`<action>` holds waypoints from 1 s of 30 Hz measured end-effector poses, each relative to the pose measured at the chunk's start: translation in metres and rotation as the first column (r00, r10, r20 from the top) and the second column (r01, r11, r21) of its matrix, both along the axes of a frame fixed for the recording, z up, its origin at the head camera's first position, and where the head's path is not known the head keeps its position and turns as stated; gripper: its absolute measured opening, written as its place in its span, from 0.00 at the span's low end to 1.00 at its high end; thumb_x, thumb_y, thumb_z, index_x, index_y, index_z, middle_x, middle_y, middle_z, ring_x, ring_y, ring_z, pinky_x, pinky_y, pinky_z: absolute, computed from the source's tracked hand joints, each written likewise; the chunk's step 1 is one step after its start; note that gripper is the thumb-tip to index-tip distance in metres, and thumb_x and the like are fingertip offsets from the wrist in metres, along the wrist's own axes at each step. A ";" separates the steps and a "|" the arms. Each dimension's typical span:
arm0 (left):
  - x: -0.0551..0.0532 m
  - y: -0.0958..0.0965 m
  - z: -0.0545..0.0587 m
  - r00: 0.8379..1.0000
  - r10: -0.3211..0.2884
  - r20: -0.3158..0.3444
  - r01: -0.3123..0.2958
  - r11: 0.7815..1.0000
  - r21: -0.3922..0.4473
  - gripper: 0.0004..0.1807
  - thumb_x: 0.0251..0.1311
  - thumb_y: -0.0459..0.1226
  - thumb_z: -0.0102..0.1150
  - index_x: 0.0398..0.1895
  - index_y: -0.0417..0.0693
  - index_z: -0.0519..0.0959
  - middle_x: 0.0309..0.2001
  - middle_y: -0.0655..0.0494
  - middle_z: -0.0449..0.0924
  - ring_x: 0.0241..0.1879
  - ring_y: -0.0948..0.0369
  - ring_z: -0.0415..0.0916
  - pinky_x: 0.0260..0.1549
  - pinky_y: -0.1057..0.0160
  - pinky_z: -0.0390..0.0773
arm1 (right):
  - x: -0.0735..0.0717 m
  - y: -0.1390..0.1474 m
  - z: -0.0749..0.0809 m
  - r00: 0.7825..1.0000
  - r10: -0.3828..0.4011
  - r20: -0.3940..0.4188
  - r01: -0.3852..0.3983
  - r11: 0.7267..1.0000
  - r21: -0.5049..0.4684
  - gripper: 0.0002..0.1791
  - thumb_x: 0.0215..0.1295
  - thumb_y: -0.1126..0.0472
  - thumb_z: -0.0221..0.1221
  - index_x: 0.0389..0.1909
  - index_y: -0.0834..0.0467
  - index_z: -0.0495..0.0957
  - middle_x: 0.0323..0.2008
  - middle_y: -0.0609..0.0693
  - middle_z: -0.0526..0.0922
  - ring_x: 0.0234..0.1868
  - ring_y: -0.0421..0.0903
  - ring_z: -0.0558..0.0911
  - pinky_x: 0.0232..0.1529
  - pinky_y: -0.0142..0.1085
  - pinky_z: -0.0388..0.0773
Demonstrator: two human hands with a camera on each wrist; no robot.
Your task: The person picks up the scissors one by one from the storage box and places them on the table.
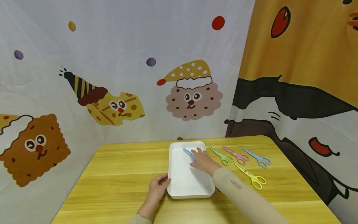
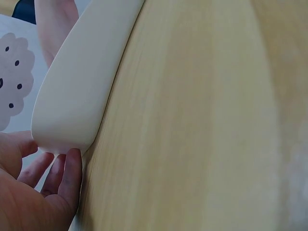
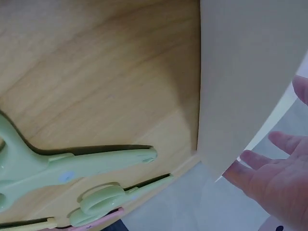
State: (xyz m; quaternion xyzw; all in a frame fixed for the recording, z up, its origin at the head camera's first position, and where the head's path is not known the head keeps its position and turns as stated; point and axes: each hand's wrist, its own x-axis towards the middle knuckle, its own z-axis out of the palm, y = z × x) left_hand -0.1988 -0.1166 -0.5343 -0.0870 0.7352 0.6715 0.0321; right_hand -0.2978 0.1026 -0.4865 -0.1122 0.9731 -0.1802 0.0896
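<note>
From the head view I see a white tray [image 1: 190, 183] lying flat on the yellow wooden desk [image 1: 117, 183], near its middle, with my left hand [image 1: 158, 186] cupped against the tray's near left corner, fingers curled along the rim. My right hand [image 1: 202, 161] reaches over the tray's far right part, fingers spread and fairly straight, resting on or just above a blue pair of scissors [image 1: 188, 153] that lies inside the tray near its far edge; I cannot tell whether the fingers actually pinch it. To the right of the tray, on the desk, lie green scissors [image 1: 222, 156], pink scissors [image 1: 237, 155], a second blue pair [image 1: 258, 158] and yellow scissors [image 1: 251, 177], all apart from the hand. Cartoon-printed cloth [image 1: 126, 77] hangs behind the desk. In the left wrist view the tray's [image 2: 82, 91] rounded outer wall sits on the desk [image 2: 202, 125], and the left hand's fingers [image 2: 72, 173] touch its corner from below and beside. In the right wrist view the tray wall [image 3: 240, 72] rises beside the desk [image 3: 96, 72], the right hand's fingers [image 3: 250, 178] are loosely extended and parted just past the wall, holding nothing I can see, and the green scissors [image 3: 72, 166] lie on the desk outside the tray.
</note>
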 end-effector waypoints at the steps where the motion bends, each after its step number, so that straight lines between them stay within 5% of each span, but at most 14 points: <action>1: 0.000 0.000 0.000 1.000 0.000 -0.002 0.000 1.000 -0.001 0.24 0.60 0.37 0.62 0.56 0.34 0.74 0.48 0.42 0.78 0.39 0.61 0.77 0.35 0.64 0.83 | -0.001 -0.001 -0.001 1.000 -0.007 0.011 0.007 1.000 0.005 0.39 0.61 0.47 0.61 0.70 0.55 0.59 0.71 0.64 0.53 0.68 0.69 0.56 0.65 0.60 0.58; 16: -0.002 0.001 -0.003 1.000 -0.001 0.003 0.001 1.000 0.008 0.21 0.61 0.36 0.60 0.56 0.34 0.75 0.47 0.42 0.78 0.39 0.61 0.76 0.36 0.64 0.83 | 0.001 -0.020 0.004 0.982 -0.163 0.099 0.157 0.986 0.063 0.40 0.60 0.46 0.61 0.65 0.67 0.61 0.60 0.70 0.65 0.62 0.67 0.65 0.62 0.57 0.64; 30: -0.002 0.003 -0.003 1.000 -0.005 0.011 0.005 1.000 0.008 0.22 0.61 0.36 0.60 0.56 0.34 0.74 0.48 0.42 0.78 0.40 0.60 0.76 0.38 0.63 0.83 | 0.001 -0.012 0.002 0.994 -0.107 0.028 0.104 0.988 0.110 0.23 0.52 0.57 0.64 0.42 0.72 0.76 0.44 0.64 0.69 0.46 0.60 0.69 0.49 0.51 0.73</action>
